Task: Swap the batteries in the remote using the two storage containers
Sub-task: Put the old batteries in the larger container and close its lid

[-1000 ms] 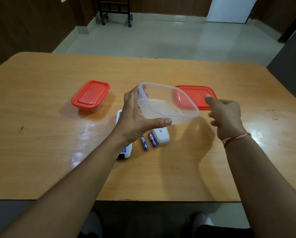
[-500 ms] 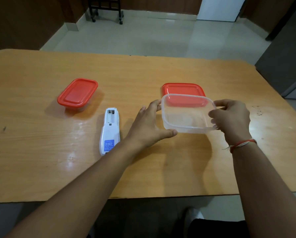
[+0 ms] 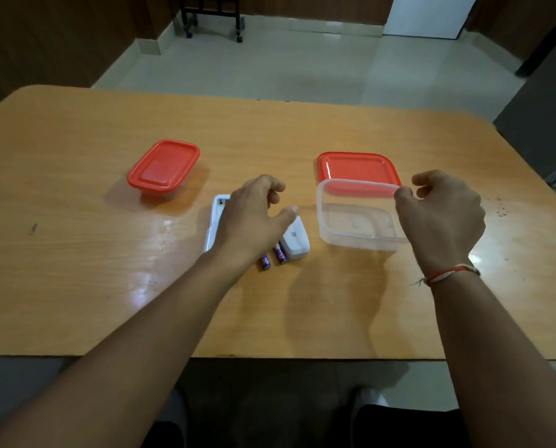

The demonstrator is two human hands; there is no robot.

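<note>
Fingers (image 3: 402, 194) on one container (image 3: 351, 221); two batteries (image 3: 280, 253)

A wooden worktop (image 3: 76, 253) with rounded corners and a glossy sheen stands on a pale tiled floor (image 3: 302, 69). At the far wall a dark wheeled frame (image 3: 212, 14) stands on the floor, with a white panel (image 3: 428, 14) off to its right. Dark wood panelling (image 3: 44, 37) lines the left wall.
</note>
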